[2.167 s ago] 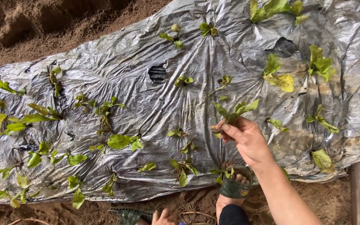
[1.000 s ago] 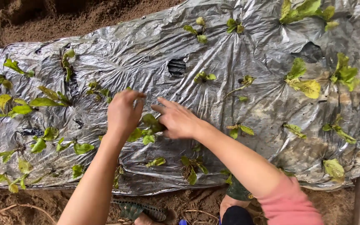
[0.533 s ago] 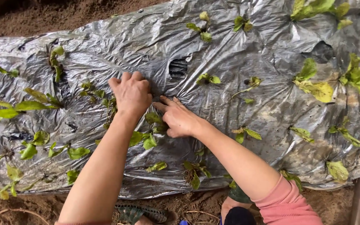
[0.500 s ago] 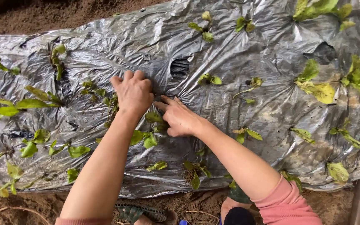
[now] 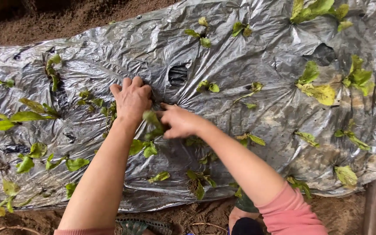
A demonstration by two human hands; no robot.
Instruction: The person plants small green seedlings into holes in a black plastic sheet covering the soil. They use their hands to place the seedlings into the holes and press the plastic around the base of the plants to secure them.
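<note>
A crinkled silver plastic sheet (image 5: 249, 56) covers a soil bed, with small green seedlings poking through holes in it. My left hand (image 5: 131, 100) lies knuckles up on the sheet near the middle, its fingers curled down into the plastic. Just to its right, my right hand (image 5: 178, 122) pinches a small seedling (image 5: 151, 118) whose green leaf stands between the two hands. An open dark hole (image 5: 178, 75) in the sheet is just beyond both hands.
Planted seedlings (image 5: 31, 115) crowd the left part of the sheet, and larger yellowing ones (image 5: 318, 89) are at the right. Another empty hole (image 5: 323, 54) is at the upper right. Loose brown soil (image 5: 66, 17) borders the far side. My sandalled foot (image 5: 242, 206) is at the near edge.
My right hand left the seedling at the right and came to the middle beside my left hand, which came in from below. The right hand's fingers have now closed around a small seedling.
</note>
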